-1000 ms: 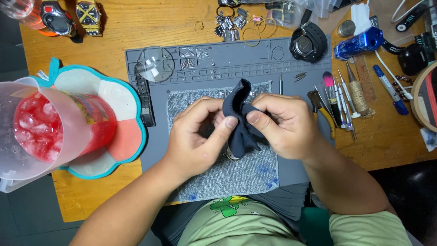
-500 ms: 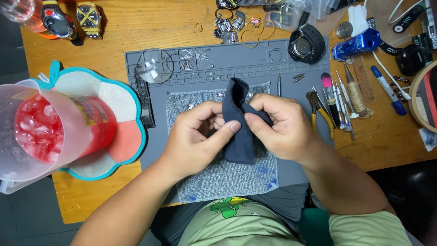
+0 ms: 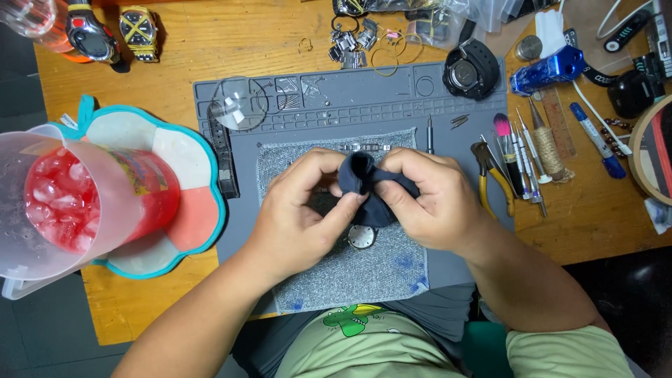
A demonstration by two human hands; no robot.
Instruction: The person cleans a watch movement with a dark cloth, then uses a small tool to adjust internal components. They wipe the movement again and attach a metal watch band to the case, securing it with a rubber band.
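Two hands meet over the grey cloth pad on the counter: the left hand and right hand both have their fingers pinched shut on a dark blue cloth, bunched up between them just above a small round watch case. That cloth looks soft, light and floppy, best gripped by a gathered fold. The little metal case looks hard, slippery and easily scratched, so its rim seems the safest hold.
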